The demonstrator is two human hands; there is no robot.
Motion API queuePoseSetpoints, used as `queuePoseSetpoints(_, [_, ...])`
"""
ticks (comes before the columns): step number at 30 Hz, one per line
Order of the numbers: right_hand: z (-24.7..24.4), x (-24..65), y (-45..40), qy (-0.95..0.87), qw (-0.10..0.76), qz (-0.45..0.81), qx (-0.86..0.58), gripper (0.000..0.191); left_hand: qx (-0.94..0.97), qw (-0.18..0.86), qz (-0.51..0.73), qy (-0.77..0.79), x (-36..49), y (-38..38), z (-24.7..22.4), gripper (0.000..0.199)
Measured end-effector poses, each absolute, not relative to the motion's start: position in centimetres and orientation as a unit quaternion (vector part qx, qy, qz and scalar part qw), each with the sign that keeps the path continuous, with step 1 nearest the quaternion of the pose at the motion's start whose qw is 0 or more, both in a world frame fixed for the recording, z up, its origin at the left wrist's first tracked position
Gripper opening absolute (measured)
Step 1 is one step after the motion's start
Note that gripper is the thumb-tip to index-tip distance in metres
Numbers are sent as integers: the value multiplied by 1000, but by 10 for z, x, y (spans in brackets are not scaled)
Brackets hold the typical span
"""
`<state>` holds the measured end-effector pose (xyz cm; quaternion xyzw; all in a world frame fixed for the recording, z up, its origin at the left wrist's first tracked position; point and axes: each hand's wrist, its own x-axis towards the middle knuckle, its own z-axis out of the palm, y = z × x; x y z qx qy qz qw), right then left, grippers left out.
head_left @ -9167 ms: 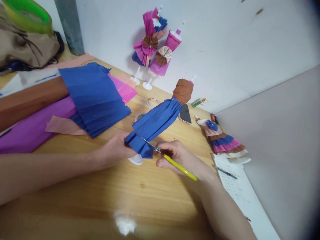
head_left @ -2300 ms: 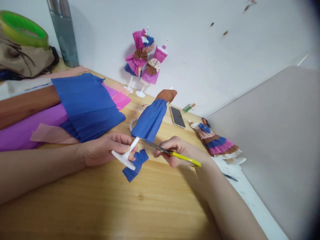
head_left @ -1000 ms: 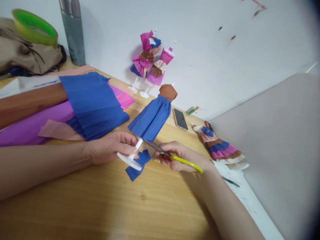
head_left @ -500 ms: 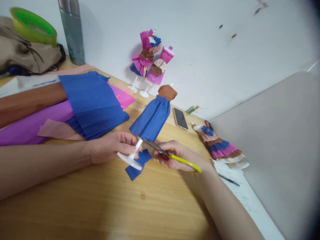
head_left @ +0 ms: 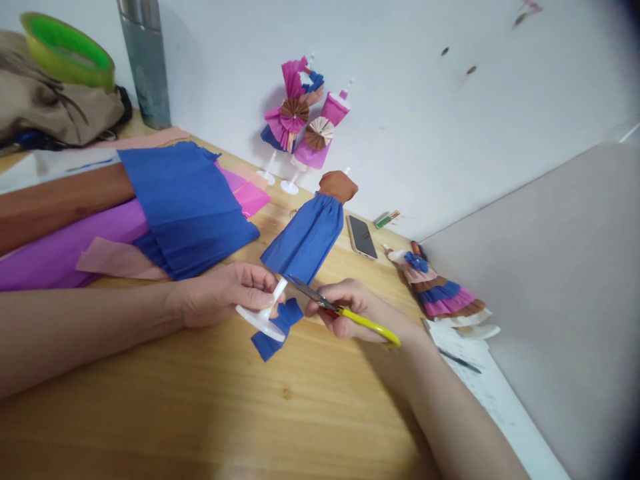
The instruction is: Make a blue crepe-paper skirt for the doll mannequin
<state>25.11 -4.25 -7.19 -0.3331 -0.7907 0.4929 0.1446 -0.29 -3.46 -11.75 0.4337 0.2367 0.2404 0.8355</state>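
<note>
My left hand [head_left: 245, 293] is closed round the white stem of a small dress stand [head_left: 261, 323], just above its round base. The stand leans away from me and wears a paper dress with a brown top [head_left: 339, 186] and a gathered blue skirt [head_left: 307, 233]. In my right hand [head_left: 350, 307] is a pair of scissors [head_left: 367, 323] with yellow handles. Their blades lie at the skirt's lower edge near the stem; whether they touch the paper I cannot tell. Below the base, a cut blue paper strip [head_left: 277, 330] lies on the wooden table [head_left: 200, 407].
Crepe paper sheets in blue [head_left: 190, 213], brown [head_left: 65, 200] and purple [head_left: 100, 233] lie at left. Behind stand a bottle [head_left: 145, 67], a tape roll [head_left: 67, 53] on cloth, and two dressed stands [head_left: 295, 113]. A phone [head_left: 362, 237] and tiered paper dress [head_left: 445, 290] are at right.
Very little differs. The view has shifted slightly, and the scissors and dress stand stay almost in the same place.
</note>
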Motion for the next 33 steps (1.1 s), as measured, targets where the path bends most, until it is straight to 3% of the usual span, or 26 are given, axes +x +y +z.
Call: queuePoseSetpoints(33, [-70,250,-40,-757,124,509,-390,56,443,828,229,257,-3,-34,-119,36])
